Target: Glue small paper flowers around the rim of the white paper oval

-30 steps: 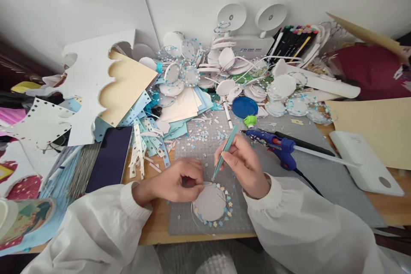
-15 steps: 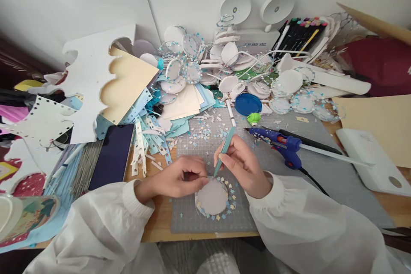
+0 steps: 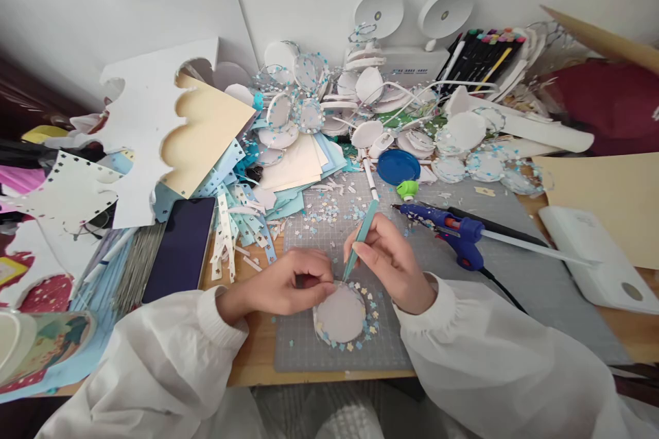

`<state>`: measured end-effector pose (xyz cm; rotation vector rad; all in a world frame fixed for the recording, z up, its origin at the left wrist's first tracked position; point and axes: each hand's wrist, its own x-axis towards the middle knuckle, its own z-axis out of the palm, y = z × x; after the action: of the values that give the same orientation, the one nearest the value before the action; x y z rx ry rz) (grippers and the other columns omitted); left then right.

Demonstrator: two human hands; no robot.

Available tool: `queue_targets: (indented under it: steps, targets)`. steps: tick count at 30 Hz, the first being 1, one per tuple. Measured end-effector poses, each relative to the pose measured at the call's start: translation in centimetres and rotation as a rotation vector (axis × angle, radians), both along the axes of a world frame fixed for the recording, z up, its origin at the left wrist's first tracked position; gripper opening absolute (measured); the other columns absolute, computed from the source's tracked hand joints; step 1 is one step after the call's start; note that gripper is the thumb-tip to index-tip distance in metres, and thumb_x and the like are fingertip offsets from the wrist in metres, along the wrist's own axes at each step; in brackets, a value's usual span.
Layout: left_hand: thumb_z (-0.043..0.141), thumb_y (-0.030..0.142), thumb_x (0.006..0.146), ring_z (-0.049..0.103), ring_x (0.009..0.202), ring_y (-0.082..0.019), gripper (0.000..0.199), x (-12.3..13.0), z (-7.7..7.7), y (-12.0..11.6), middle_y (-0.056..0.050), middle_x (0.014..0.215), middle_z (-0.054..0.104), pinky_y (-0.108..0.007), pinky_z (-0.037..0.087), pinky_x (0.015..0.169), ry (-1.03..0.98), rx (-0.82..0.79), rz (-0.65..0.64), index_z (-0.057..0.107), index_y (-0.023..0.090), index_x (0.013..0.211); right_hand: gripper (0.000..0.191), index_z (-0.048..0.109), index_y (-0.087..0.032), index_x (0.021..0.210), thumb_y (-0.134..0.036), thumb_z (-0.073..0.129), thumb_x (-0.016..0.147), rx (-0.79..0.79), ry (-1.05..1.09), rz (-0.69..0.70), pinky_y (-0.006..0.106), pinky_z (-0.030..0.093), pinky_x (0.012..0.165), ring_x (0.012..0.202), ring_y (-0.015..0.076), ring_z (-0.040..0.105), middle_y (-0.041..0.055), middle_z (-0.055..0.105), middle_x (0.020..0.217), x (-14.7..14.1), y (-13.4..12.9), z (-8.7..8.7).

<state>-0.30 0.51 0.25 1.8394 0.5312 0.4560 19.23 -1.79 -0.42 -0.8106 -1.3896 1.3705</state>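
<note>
A round white disc (image 3: 340,315) lies near the front edge of the grey cutting mat (image 3: 303,357). Small yellow, white and blue flower-shaped pieces (image 3: 371,315) ring its right and lower rim, seemingly along a thin wire. My left hand (image 3: 296,281) is closed, thumb and forefinger pinched at the disc's upper left edge; exactly what lies between the fingertips is hidden. Teal tweezers (image 3: 362,236) are gripped in my right hand (image 3: 384,260), their tips pointing down at the disc's top rim. Whether the tips hold a piece is too small to tell.
Loose flower pieces (image 3: 329,209) are scattered beyond my hands. To the right rests a blue glue gun (image 3: 458,236) with a white glue stick. A dark phone (image 3: 180,250) lies left, beside paper strips (image 3: 231,226). Finished-looking wired discs (image 3: 371,86) pile up at the back.
Almost nothing differs; both hands keep their places at the disc's upper rim, and the tweezers stay pointed at the same spot.
</note>
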Motion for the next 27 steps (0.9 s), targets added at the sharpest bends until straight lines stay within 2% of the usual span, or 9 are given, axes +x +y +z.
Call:
queue_targets:
  steps: [6, 22, 27]
  targets:
    - [0.051, 0.024, 0.087, 0.04, 0.06, -0.011, 0.028, -0.13, -0.05, -0.19, 0.001, 0.061, 0.041, -0.024, 0.031, 0.056, 0.013, -0.017, 0.006, 0.046, 0.015, 0.061, 0.01, 0.048, -0.019, 0.092, -0.028, 0.049, 0.094, -0.028, -0.009, 0.055, 0.025, 0.047, 0.065, 0.069, 0.0109, 0.054, 0.0026, 0.058, 0.08, 0.0, -0.13, -0.04]
    - [0.051, 0.025, 0.088, 0.039, 0.06, -0.011, 0.029, -0.12, -0.13, -0.12, 0.001, 0.061, 0.041, -0.024, 0.031, 0.056, 0.007, -0.003, 0.004, 0.046, 0.015, 0.061, 0.016, 0.048, -0.02, 0.088, -0.035, 0.052, 0.092, -0.064, 0.001, 0.043, 0.028, 0.048, 0.062, 0.066, 0.0128, 0.054, 0.0022, 0.059, 0.077, -0.03, 0.07, -0.04]
    - [0.051, 0.024, 0.088, 0.04, 0.061, -0.011, 0.028, -0.17, -0.04, -0.2, 0.001, 0.063, 0.041, -0.024, 0.031, 0.057, 0.013, -0.012, 0.004, 0.046, 0.015, 0.062, 0.014, 0.048, -0.02, 0.088, -0.032, 0.052, 0.093, -0.073, 0.012, 0.066, 0.027, 0.047, 0.063, 0.067, 0.012, 0.054, 0.0019, 0.059, 0.077, 0.02, 0.09, -0.11]
